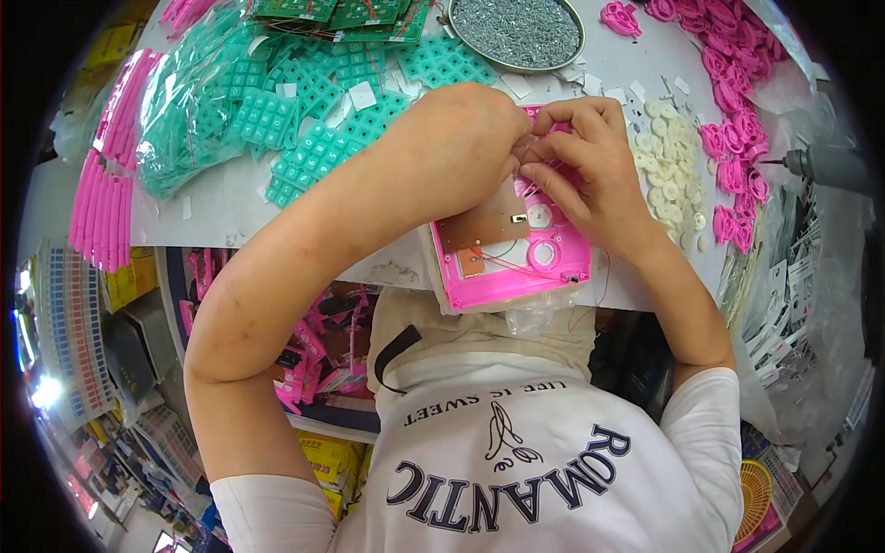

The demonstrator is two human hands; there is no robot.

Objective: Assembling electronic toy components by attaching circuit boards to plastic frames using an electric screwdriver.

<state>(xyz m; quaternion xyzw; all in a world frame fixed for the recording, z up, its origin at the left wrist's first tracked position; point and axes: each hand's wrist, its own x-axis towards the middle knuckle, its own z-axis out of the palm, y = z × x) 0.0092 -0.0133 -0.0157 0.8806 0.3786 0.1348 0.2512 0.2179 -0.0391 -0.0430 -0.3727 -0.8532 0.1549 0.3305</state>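
A pink plastic casing [516,276] lies open on the near edge of the white table [221,203], with a brown circuit board [484,221], thin red wires and round white parts inside it. My left hand [461,147] and my right hand [581,157] meet over the casing's far end. The fingertips of both hands pinch something small there; my hands hide what it is.
Teal rubber keypads [304,120], loose and in clear bags, cover the far left. A round metal tray of small screws [516,32] stands behind. White round discs [673,157] and pink plastic parts [737,120] lie right. Pink strips [101,203] stack along the left edge.
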